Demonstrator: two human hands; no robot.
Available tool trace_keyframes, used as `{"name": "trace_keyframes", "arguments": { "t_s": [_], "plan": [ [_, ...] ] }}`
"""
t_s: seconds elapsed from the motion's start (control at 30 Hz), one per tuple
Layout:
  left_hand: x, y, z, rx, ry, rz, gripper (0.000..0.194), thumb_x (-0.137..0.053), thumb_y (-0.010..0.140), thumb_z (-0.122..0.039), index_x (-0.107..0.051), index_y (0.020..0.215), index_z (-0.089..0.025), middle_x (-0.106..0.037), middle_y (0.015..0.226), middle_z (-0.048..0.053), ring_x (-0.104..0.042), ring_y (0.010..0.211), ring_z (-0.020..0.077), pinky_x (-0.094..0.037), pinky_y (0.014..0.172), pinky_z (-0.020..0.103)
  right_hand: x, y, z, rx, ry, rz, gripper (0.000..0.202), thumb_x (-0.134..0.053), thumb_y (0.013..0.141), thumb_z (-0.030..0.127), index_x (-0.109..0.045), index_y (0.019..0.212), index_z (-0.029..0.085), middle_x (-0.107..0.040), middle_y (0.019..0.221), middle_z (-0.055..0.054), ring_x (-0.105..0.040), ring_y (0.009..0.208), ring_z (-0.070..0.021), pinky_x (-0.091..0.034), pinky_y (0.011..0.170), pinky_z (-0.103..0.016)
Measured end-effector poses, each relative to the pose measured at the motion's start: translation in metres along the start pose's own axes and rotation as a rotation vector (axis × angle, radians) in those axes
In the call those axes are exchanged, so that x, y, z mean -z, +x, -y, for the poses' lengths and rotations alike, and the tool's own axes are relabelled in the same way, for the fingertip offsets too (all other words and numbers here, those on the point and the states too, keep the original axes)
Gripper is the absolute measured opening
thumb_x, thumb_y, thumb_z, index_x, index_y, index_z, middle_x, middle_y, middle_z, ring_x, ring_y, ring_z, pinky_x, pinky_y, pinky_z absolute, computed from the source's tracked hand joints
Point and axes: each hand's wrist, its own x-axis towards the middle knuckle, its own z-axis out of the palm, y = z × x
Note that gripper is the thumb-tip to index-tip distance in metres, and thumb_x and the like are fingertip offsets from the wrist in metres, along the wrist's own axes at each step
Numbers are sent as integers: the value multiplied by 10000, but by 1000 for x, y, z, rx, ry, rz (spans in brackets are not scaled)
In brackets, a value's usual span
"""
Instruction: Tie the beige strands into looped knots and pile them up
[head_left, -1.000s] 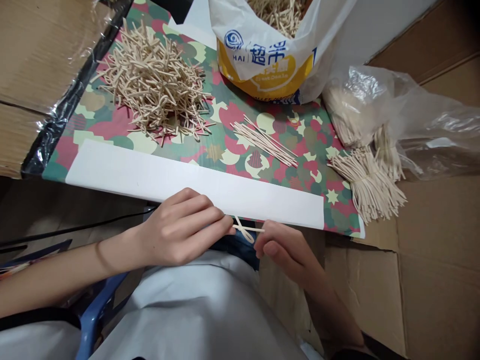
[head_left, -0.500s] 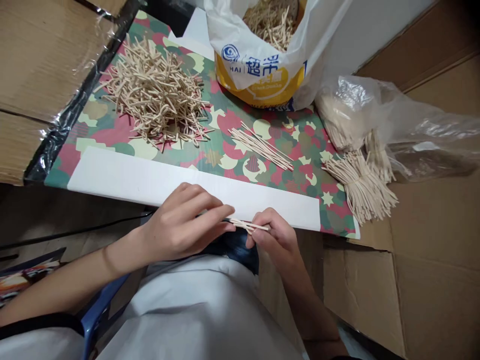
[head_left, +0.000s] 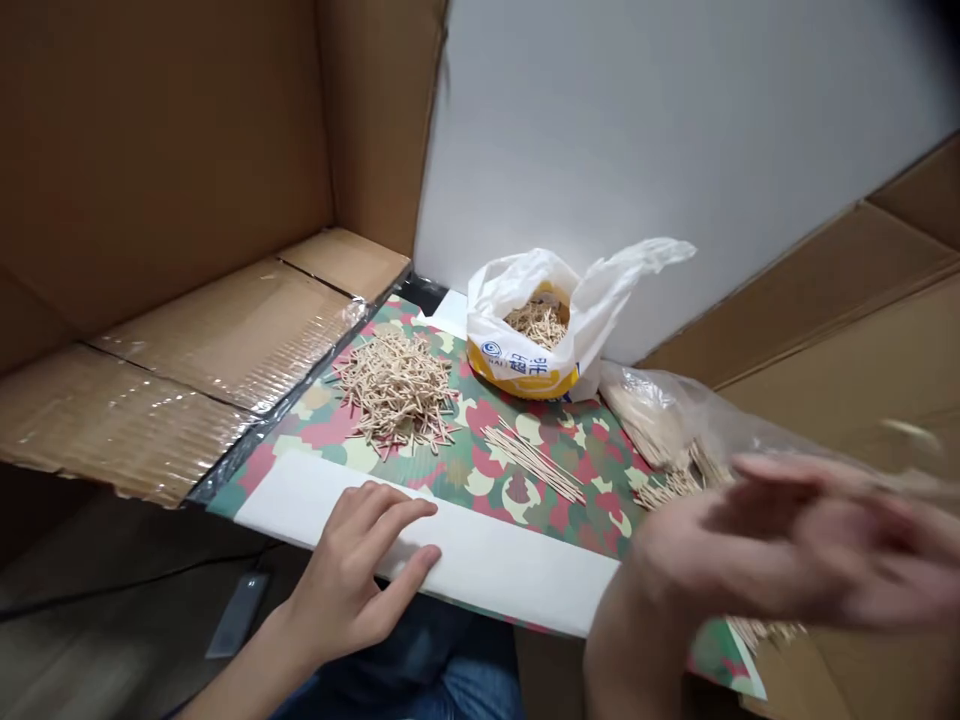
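Note:
My left hand rests at the near edge of the table on a white strip, thumb and fingers apart, holding nothing. My right hand is raised at the right, large and smeared by motion; its fingers cannot be made out clearly. Just above it, a pale curved streak hangs in the air, too blurred to name. A small row of straight, thin pale sticks lies on the patterned cover. To its left is a heap of short, bent pale sticks.
A white and yellow plastic bag with more sticks stands at the back against the pale wall. Right of it lie a clear plastic bag and bundled sticks, partly behind my right hand. Cardboard borders the left side.
My hands have parted: both held a few thin sticks together before. The right hand has swung up and right, and the left is now bare. The view has tilted upward.

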Motion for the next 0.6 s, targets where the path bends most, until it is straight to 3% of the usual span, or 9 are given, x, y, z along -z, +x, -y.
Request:
{"name": "trace_keyframes", "arguments": {
  "t_s": [0.03, 0.07, 0.13, 0.17, 0.23, 0.27, 0.33, 0.47, 0.6],
  "plan": [
    [1, -1, 0, 7, -13, -4, 307, -583, 795, -121, -518, 1092, -165, -550, 922, 73, -485, 854, 209, -357, 755, 340, -15, 1, 6, 55, 30, -77, 340, -235, 918, 460, -512, 905, 262, -477, 690, -47, -513, 708, -238, -410, 618, -417],
    [2, -2, -1, 12, -25, -8, 300, -580, 797, -119, -517, 1087, -165, -549, 921, 71, -483, 852, 207, -354, 755, 339, -28, 1, 11, 65, 21, 38, 206, -372, 899, 408, -507, 916, 253, -511, 740, -38, -526, 738, -217, -428, 687, -410],
    [3, -5, -1, 23, -50, -9, 291, -575, 799, -117, -516, 1080, -165, -548, 920, 67, -480, 853, 203, -349, 754, 335, -45, -6, 18, -8, -90, 556, 164, -490, 862, 365, -512, 948, 228, -559, 866, -46, -553, 816, -204, -443, 732, -374],
    [4, -7, -2, 27, -67, -11, 283, -565, 804, -113, -516, 1078, -164, -547, 920, 66, -478, 856, 200, -347, 752, 332, -48, -11, 19, -53, -133, 745, 173, -490, 864, 365, -505, 962, 223, -563, 897, -47, -557, 830, -200, -445, 724, -356],
    [3, -11, -1, 36, -122, -20, 257, -515, 826, -93, -518, 1074, -163, -548, 915, 65, -479, 857, 191, -347, 747, 323, -43, -21, 12, -139, -163, 1041, 152, -449, 888, 368, -496, 911, 226, -568, 897, -33, -560, 841, -192, -441, 714, -329],
    [2, -12, -1, 33, -155, -20, 245, -483, 838, -77, -523, 1064, -163, -550, 901, 61, -481, 845, 183, -348, 739, 315, -37, -27, 5, -177, -171, 1112, 141, -436, 892, 355, -494, 883, 227, -565, 868, -24, -559, 836, -189, -438, 712, -320],
    [-1, -15, 0, 7, -214, -9, 217, -437, 851, -45, -536, 1002, -164, -551, 826, 42, -475, 769, 157, -340, 697, 298, -18, -34, -14, -237, -202, 1106, 105, -397, 887, 282, -473, 844, 223, -543, 823, -14, -550, 769, -173, -430, 676, -300],
    [-12, -17, 0, -23, -262, 17, 146, -441, 855, -39, -511, 825, -164, -496, 657, -2, -413, 625, 125, -301, 617, 280, 20, -34, -58, -217, -379, 904, 99, -375, 802, 165, -459, 792, 216, -519, 762, -9, -516, 714, -168, -403, 667, -293],
    [-25, -16, -4, -27, -300, 53, 133, -444, 859, -59, -504, 802, -164, -505, 651, -3, -417, 623, 122, -305, 618, 277, 31, -23, -88, -197, -571, 1029, 100, -382, 852, 295, -431, 818, 216, -552, 841, -33, -534, 745, -184, -400, 673, -306]
  ]
}}
